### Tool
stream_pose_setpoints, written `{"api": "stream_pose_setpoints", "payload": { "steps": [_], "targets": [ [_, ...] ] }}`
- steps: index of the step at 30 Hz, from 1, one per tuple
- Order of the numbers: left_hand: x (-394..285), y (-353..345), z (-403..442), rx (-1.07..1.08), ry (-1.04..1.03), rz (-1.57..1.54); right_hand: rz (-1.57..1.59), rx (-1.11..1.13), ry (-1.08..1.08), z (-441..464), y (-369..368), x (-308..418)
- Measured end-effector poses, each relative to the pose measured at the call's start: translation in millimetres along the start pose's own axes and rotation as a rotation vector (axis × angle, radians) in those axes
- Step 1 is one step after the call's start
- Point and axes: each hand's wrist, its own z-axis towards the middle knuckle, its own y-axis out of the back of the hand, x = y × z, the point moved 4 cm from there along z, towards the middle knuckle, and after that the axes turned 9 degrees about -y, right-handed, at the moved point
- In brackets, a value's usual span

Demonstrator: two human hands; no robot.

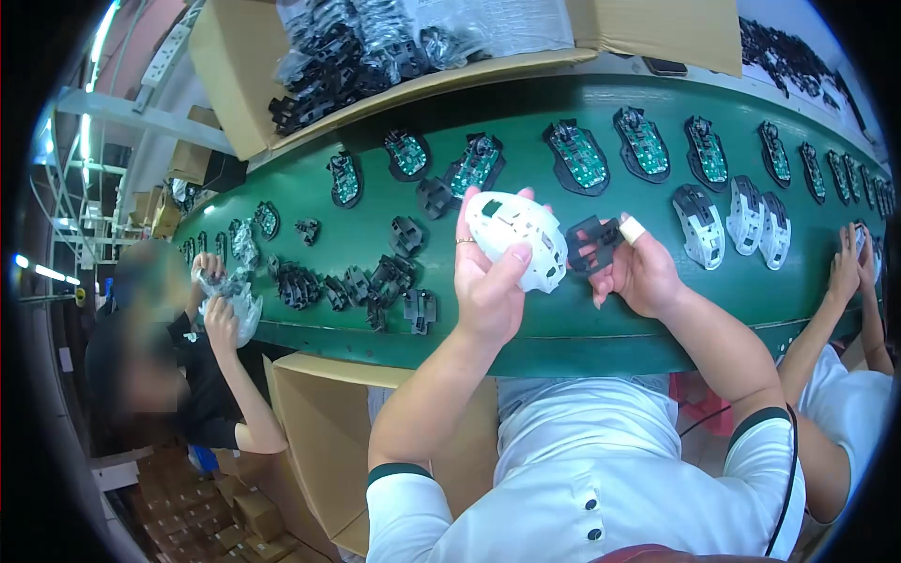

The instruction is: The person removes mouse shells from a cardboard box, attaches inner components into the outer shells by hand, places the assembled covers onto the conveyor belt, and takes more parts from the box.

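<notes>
My left hand (490, 296) grips a white computer mouse shell (514, 235), its inner side with cut-outs facing up and the thumb across its lower edge. Close by on the right, my right hand (648, 272) pinches a black plastic mouse part (593, 246) between thumb and fingers. One fingertip of that hand wears a pale wrap. The black part is beside the shell's right edge; whether they touch I cannot tell. Several loose black plastic parts (389, 277) lie on the green surface to the left. White shells (698, 225), one fitted with a black part, rest to the right.
Mouse bases with green circuit boards (576, 155) line the far side of the green worktop (526, 352). Behind stands a cardboard box (413, 89) of bagged black parts. An open carton (324, 441) sits below left. A person handles plastic bags (246, 314) at left; another person's hands (849, 267) are at right.
</notes>
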Motion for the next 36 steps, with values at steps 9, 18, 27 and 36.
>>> {"api": "stream_pose_setpoints", "payload": {
  "steps": [9,18,27,36],
  "targets": [
    [-4.8,13.3,2.7,-0.027,-0.057,-0.094,-0.152,0.067,0.183,2.4,-3.1,-3.1],
    [4.0,12.9,0.4,0.166,-0.189,0.052,-0.445,-0.081,0.116,-2.9,-19.5,-8.8],
    [17.6,4.7,-8.5,0.376,-0.126,0.035,-0.328,0.068,0.153,12.2,-29.4,-14.9],
    [10.3,2.6,-11.2,0.315,-0.238,0.206,-0.195,0.047,0.032,6.8,-40.1,-12.5]
  ]
}}
